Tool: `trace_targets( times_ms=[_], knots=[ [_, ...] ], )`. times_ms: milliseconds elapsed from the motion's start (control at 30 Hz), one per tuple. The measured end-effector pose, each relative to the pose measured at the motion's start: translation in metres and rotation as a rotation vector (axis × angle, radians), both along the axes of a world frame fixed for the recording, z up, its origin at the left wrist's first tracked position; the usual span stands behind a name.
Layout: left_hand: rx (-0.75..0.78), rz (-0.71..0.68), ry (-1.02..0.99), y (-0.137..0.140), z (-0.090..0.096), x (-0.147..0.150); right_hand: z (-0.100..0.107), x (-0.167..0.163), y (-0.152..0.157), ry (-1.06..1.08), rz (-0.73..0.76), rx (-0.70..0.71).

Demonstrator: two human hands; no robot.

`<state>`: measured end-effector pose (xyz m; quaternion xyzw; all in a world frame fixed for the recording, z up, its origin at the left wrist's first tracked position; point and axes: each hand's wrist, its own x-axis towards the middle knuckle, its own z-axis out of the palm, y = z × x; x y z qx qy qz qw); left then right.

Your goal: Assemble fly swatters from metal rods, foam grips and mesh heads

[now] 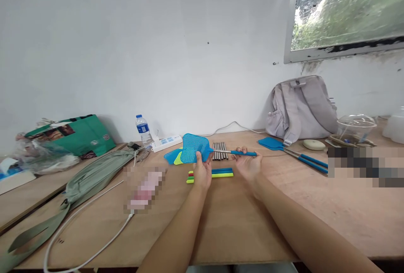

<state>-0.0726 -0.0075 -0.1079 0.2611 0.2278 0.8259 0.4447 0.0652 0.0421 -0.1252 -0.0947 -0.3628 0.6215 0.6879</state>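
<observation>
Left of centre, loose swatter heads [170, 157] lie unjoined; at centre, the left hand [203, 171] grips a seemingly complete blue swatter [193, 148] near its head, amid separate rods [219, 145] and handles [223, 175]; the right hand [251, 164] curls around its grip; at right, joined swatters [307, 162] rest on the surface [233, 222].

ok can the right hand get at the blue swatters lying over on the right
Probably yes: the lying swatters are close to the right hand, and nothing visible stands between. It would likely have to let go of the blue handle first.
</observation>
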Motion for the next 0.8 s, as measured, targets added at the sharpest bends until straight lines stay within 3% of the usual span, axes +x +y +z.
trace_targets(
  times_ms=[200,333,600,800],
  knots=[
    [-0.026,0.02,0.055,0.004,-0.004,-0.022,-0.008,0.03,0.027,-0.248,-0.021,0.04],
    [-0.064,-0.072,0.081,0.003,-0.002,-0.03,-0.017,0.038,0.035,-0.479,-0.044,0.069],
    [-0.149,-0.183,0.113,-0.006,0.01,-0.054,-0.011,0.051,0.026,-0.841,-0.263,0.203],
    [-0.294,-0.21,0.325,-0.006,0.002,-0.063,-0.002,0.058,0.015,-1.041,-0.274,0.39]
  ],
)
